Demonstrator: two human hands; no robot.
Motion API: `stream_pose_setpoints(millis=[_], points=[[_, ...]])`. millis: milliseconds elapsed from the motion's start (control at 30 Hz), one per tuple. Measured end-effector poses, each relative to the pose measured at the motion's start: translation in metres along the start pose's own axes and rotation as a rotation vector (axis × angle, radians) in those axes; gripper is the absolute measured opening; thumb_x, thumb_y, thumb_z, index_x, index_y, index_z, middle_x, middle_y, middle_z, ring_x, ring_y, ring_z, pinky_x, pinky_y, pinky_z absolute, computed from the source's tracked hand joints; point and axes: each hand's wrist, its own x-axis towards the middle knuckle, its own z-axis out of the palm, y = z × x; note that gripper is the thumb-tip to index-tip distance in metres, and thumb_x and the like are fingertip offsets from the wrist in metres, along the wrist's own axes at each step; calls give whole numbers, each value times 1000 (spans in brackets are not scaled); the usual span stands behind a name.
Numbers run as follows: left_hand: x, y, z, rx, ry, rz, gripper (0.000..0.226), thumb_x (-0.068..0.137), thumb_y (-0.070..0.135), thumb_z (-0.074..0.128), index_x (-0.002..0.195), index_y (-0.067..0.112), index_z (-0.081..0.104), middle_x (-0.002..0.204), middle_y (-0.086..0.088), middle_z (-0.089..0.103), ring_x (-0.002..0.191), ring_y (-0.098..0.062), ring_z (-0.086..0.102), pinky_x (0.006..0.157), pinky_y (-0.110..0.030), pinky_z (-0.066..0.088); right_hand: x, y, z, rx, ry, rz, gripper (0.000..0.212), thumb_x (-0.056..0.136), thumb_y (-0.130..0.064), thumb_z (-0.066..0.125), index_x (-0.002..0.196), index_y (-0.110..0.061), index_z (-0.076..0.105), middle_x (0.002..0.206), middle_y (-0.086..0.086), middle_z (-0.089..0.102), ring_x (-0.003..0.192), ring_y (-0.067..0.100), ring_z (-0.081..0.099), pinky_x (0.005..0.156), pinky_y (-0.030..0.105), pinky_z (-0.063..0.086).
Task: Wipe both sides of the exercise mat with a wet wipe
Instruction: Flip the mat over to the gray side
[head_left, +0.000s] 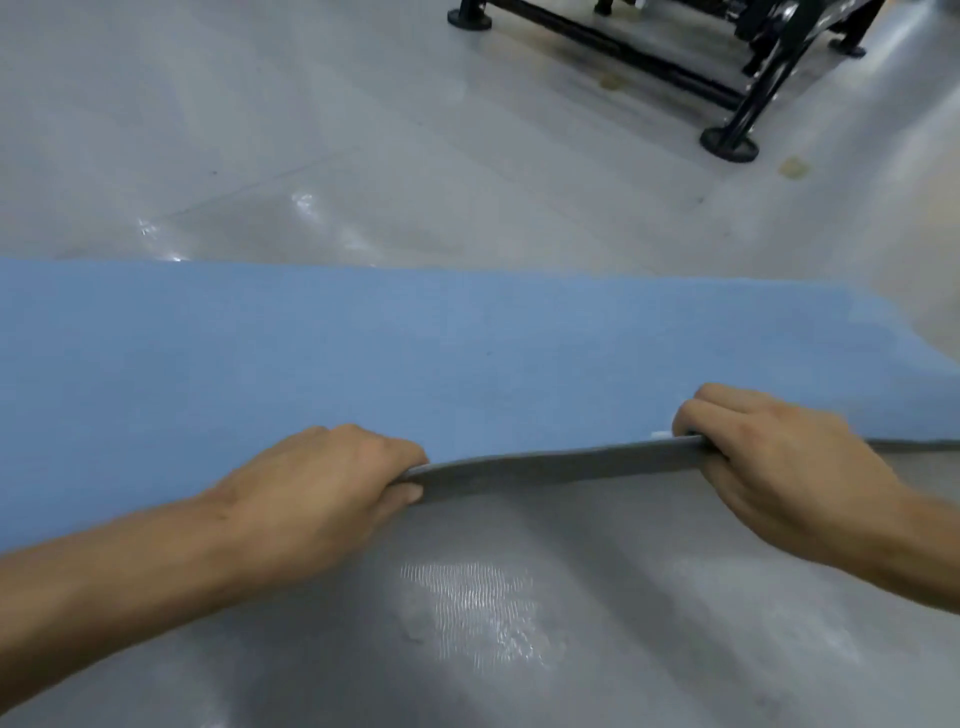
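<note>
A blue exercise mat (415, 343) stretches across the middle of the view, its near long edge lifted off the floor. The grey underside shows as a strip along that edge. My left hand (317, 488) grips the edge at centre-left, fingers curled over the blue top and thumb below. My right hand (769, 462) grips the same edge further right. A small white bit, possibly the wet wipe (660, 434), peeks out by my right hand's fingers; most of it is hidden.
The grey glossy floor (467, 649) lies under the lifted edge, with a damp textured patch (478, 608) near the front. A black metal equipment frame (727, 78) with round feet stands at the far right, beyond the mat.
</note>
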Motion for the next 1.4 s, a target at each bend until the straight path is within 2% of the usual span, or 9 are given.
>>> stream_pose_setpoints(millis=[67, 267, 467, 667, 800, 967, 1133, 1267, 1400], points=[[6, -5, -22, 34, 31, -39, 30, 106, 54, 39, 96, 26, 49, 93, 9, 62, 94, -19, 64, 79, -36, 50, 15, -1, -14, -24, 70, 15, 4, 86, -27, 51, 89, -30, 51, 88, -8, 55, 81, 27, 64, 53, 34, 43], [20, -11, -67, 160, 204, -80, 48, 99, 68, 30, 80, 24, 34, 74, 5, 53, 75, -27, 56, 63, -38, 41, 41, 2, -35, -42, 264, 23, 46, 99, -65, 32, 84, -27, 54, 83, -6, 55, 77, 29, 63, 53, 32, 39], [27, -10, -98, 370, 341, -89, 55, 90, 73, 9, 76, 23, 27, 62, 2, 45, 52, -20, 38, 48, -31, 20, 60, -5, -52, -76, 388, -4, 35, 102, -47, 37, 83, -19, 47, 81, -1, 49, 71, 34, 57, 52, 31, 28], [36, -13, -130, 522, 463, -133, 58, 86, 79, 4, 73, 26, 25, 63, 2, 49, 64, -30, 60, 51, -35, 30, 81, 1, -81, -111, 454, 46, 37, 95, -46, 38, 73, -17, 45, 71, -1, 47, 64, 33, 54, 49, 28, 24], [36, -8, -162, 574, 531, -157, 60, 85, 78, 2, 71, 24, 25, 59, 4, 39, 51, -26, 44, 48, -34, 25, 91, 5, -109, -147, 513, 66, 42, 96, -48, 36, 68, -18, 45, 65, -2, 49, 58, 31, 53, 48, 25, 16], [32, 2, -202, 640, 576, -220, 62, 83, 71, -14, 73, 25, 27, 63, 4, 39, 56, -23, 35, 52, -37, 24, 104, 4, -148, -193, 590, 102, 46, 95, -48, 37, 60, -18, 43, 55, -5, 46, 49, 24, 34, 50, 20, 13], [28, -10, -241, 619, 834, -152, 63, 95, 70, 6, 71, 21, 37, 58, 3, 48, 53, -31, 51, 48, -33, 24, 122, -4, -191, -215, 669, 132, 37, 93, -40, 38, 62, -19, 36, 59, -5, 40, 55, 26, 36, 51, 24, 12], [24, -16, -273, 590, 973, -95, 60, 99, 67, 29, 63, 20, 36, 48, 7, 37, 42, -30, 41, 45, -25, 16, 133, -12, -218, -171, 745, 101, 25, 87, -32, 33, 66, -18, 35, 63, -3, 38, 58, 29, 45, 50, 25, 13], [15, -8, -305, 588, 1073, -70, 67, 99, 70, 36, 56, 19, 45, 46, 6, 39, 43, -24, 33, 48, -21, 17, 134, -16, -241, -180, 797, 101, 50, 101, -52, 30, 62, -21, 35, 59, -7, 39, 53, 26, 46, 47, 25, 22]])
